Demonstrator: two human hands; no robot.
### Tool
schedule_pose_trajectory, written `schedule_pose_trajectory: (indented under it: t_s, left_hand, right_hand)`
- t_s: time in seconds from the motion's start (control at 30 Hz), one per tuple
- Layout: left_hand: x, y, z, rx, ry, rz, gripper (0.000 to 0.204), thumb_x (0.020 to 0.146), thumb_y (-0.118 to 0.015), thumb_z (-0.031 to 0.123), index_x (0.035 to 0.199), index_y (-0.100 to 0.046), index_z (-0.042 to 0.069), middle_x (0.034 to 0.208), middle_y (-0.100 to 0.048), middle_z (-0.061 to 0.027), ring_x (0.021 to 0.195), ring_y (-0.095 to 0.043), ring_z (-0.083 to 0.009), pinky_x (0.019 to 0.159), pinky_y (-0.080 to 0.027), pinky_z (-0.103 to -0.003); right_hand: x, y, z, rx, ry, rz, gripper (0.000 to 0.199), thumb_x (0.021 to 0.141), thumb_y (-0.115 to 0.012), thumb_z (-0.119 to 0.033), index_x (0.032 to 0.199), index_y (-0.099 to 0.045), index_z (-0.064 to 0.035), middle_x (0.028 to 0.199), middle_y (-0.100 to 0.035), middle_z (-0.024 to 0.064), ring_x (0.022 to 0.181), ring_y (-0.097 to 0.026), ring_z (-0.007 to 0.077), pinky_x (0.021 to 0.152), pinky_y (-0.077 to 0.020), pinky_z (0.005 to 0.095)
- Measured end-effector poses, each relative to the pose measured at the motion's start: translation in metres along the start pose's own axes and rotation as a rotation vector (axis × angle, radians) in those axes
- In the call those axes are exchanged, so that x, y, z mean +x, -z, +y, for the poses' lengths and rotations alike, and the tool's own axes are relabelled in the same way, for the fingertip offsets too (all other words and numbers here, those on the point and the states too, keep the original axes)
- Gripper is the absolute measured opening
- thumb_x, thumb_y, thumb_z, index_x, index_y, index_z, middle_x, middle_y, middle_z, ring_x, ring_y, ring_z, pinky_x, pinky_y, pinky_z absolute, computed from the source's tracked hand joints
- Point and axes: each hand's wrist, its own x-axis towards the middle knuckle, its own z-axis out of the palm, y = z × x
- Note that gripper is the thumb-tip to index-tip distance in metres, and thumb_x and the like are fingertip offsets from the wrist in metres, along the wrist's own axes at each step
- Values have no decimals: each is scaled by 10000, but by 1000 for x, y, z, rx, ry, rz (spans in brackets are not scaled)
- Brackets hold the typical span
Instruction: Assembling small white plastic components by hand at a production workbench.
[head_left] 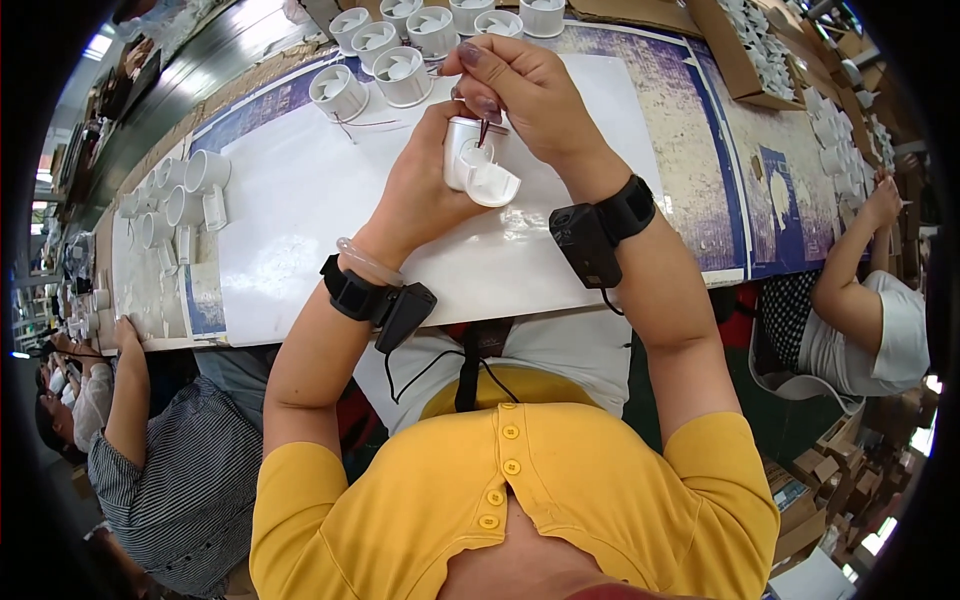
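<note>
My left hand point(424, 182) is wrapped round a white plastic housing point(463, 140), a short round cup with a rounded part sticking out at its near end. It is held tilted above the white sheet on the table. Over its far side my right hand point(530, 98) is closed in a pinch. Thin dark red wires point(483, 133) run from the housing up to my right fingertips. The inside of the housing is mostly hidden by my fingers and its own wall. Just beyond my hands stand several white round fan units point(401, 78) with bladed wheels inside.
White cup-shaped housings point(207, 172) cluster at the left of the table. Loose wires point(375, 124) trail from a fan unit onto the white sheet point(310, 220). A cardboard box point(735, 60) of small white parts stands at the far right. Co-workers sit on both sides.
</note>
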Motion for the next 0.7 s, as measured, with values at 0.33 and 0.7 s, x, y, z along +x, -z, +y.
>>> schedule_pose_trajectory:
  t_s: [0.33, 0.7]
  left_hand:
    - [5, 8, 0, -366, 142, 142, 639, 719, -785, 167, 1202, -391, 28, 1047, -558, -87, 944, -574, -166, 796, -488, -298]
    - [10, 8, 19, -233, -24, 334, 634, 846, -665, 200, 1342, -293, 69, 1197, -497, -103, 1102, -513, -190, 917, -452, -293]
  right_hand:
    - [13, 4, 2, 320, -91, 165, 156, 885, -462, -43, 993, -571, -15, 1056, -590, 158, 979, -546, 292, 892, -406, 353]
    - [-10, -55, 11, 424, 39, 292, 256, 999, -385, -232, 1117, -518, -48, 1021, -577, 39, 979, -558, 121, 851, -448, 244]
